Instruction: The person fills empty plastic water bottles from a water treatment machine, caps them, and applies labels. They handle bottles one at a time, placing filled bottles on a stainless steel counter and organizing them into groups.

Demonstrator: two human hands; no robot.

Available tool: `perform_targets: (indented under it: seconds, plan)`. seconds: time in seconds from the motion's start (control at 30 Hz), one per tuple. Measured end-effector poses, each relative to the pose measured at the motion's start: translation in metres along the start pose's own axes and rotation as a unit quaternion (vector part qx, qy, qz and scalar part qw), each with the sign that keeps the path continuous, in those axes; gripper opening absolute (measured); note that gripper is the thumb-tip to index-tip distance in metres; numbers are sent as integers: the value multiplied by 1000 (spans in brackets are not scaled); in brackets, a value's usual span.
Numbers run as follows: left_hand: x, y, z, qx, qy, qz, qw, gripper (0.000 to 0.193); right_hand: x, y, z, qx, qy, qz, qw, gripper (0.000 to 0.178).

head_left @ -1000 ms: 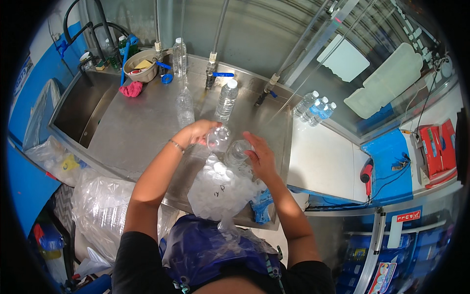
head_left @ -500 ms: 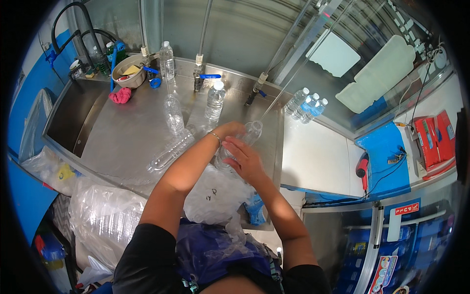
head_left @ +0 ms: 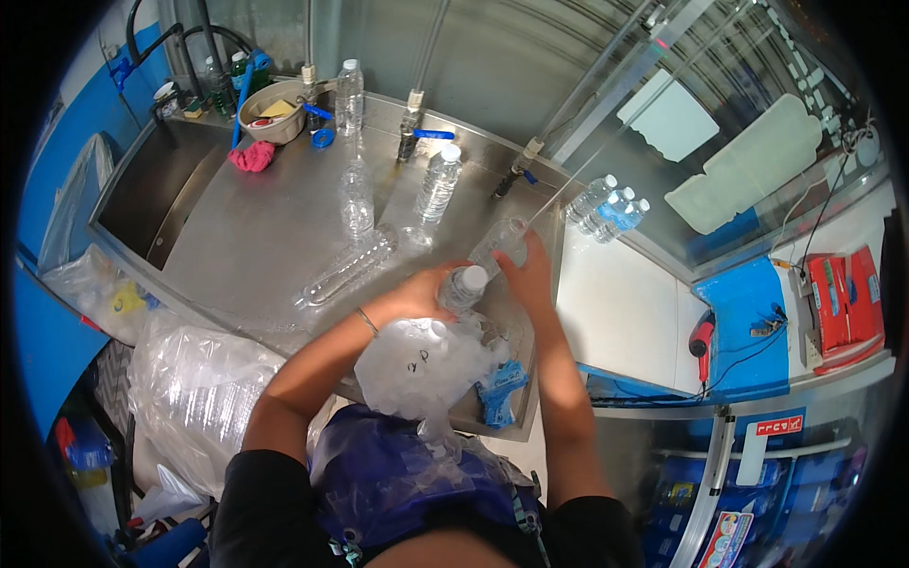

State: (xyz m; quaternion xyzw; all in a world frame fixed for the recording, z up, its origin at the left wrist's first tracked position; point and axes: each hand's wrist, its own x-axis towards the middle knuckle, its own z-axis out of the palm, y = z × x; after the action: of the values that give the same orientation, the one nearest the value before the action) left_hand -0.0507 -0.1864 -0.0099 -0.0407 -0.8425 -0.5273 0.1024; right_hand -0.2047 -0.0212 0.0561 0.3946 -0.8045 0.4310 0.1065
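A clear plastic bottle with a white cap [head_left: 465, 286] is in my left hand [head_left: 417, 293], whose fingers are closed round its side. My right hand [head_left: 526, 275] grips another clear plastic bottle [head_left: 498, 240] farther off, near the sink's right end; I see no cap on it. Close beyond my hands, a capped bottle [head_left: 438, 186] stands upright on the steel. To its left are two more clear bottles, one [head_left: 357, 204] below a thin tube and one lying down [head_left: 348, 265]. A cloudy plastic bag [head_left: 412, 369] sits just below my left hand.
Steel taps with blue handles [head_left: 434, 134] line the back of the sink [head_left: 237, 218]. A beige bowl [head_left: 272, 114], a pink cloth [head_left: 252, 157] and a capped bottle [head_left: 349, 99] are at the back left. Three capped bottles [head_left: 606, 210] stand on the white ledge.
My hands have moved apart. The left is nearer me, with a capped bottle now showing in it; the right has gone up and right onto the farther bottle. The view has shifted slightly.
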Motion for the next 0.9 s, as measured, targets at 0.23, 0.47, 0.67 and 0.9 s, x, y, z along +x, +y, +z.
perform_targets:
  seconds: [0.23, 0.47, 0.67, 0.9]
  plan:
    - [-5, 8, -12, 69, 215, -97, 969, 79, 17, 5, -13, 115, -93, 80, 986, 65]
    - [-4, -6, -33, 2, 258, -111, 960, 73, 15, 13, -22, 340, -135, 139, 920, 43]
    - [-8, -7, -18, -15, 284, -108, 953, 83, -31, 66, 21, 670, -172, 494, 526, 45]
    - [-7, -22, -6, -20, 319, -110, 941, 82, -38, 41, -17, 706, -120, 475, 511, 45]
